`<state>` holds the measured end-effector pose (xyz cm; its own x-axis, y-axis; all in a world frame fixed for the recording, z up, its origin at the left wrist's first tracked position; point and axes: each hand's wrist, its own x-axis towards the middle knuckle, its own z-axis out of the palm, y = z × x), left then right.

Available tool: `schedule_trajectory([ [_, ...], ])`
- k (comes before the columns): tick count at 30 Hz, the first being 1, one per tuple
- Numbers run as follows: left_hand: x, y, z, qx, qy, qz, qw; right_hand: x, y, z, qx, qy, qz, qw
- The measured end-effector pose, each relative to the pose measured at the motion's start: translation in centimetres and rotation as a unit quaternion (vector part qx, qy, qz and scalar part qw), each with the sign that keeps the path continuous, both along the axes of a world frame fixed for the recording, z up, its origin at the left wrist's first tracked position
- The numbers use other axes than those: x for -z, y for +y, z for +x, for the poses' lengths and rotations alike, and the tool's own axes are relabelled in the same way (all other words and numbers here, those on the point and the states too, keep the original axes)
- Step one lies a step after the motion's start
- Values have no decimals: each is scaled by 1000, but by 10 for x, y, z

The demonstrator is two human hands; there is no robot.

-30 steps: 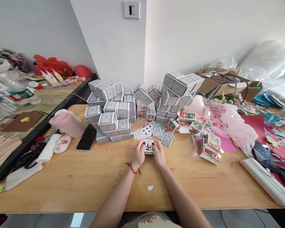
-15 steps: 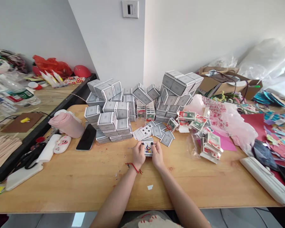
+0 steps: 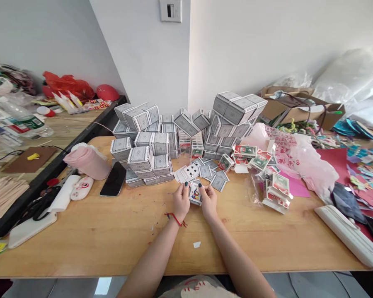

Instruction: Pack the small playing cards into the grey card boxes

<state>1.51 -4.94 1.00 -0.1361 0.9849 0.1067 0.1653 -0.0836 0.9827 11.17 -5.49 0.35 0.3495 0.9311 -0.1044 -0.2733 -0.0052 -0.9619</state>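
Note:
Between my two hands is a playing card structure (image 3: 195, 195) with a coloured joker figure facing up and a patterned grey edge below it. My left hand (image 3: 181, 203) grips its left side, thumb on top. On the right side, my right hand (image 3: 209, 203) pinches it the same way. The undersides and most fingers are hidden. Just beyond my hands lie loose playing cards (image 3: 191, 171), one a spade card face up, and folded grey-backed cards (image 3: 219, 181). Behind them rise stacked boxes of folded cards (image 3: 140, 159) at the left and another stack (image 3: 226, 124) at the right.
Red and green card packs (image 3: 276, 186) and a pink-white plastic bag (image 3: 311, 161) lie to the right. A black phone (image 3: 113, 179), a pink roll (image 3: 87, 161) and scissors (image 3: 43, 205) are at the left. A paper scrap (image 3: 197, 245) lies near the front edge.
The held card piece has tilted slightly, and its joker face shows more. My right hand has shifted a little to the right; both thumbs have changed position.

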Motion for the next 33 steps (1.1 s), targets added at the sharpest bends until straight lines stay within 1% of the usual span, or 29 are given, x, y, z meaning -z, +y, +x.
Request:
schedule_trajectory([
  [6, -1, -1, 0, 10, 1, -12, 1000, -1, -3, -2, 28, 16, -2, 999],
  [11, -5, -2, 0, 49, -32, -9, 998, 1, -2, 0, 19, 8, -6, 1000],
  [14, -4, -3, 0, 60, -49, -5, 997, 4, 0, 1, 4, -8, -8, 1000],
  [16, -2, -2, 0, 55, -56, -1, 997, 5, 0, 2, -11, -4, -5, 1000],
  [20, 0, -1, -1, 31, -74, 4, 997, 6, -1, 2, -47, 36, 13, 998],
  [23, -2, 0, 0, 26, -79, 4, 996, 4, -2, 3, -76, 26, 19, 997],
  [26, -3, 0, 0, 34, -79, -1, 996, 2, -3, 3, -77, 4, 17, 997],
  [33, -2, 1, -1, 39, -86, -8, 995, 2, -2, 4, -83, 13, 17, 996],
])
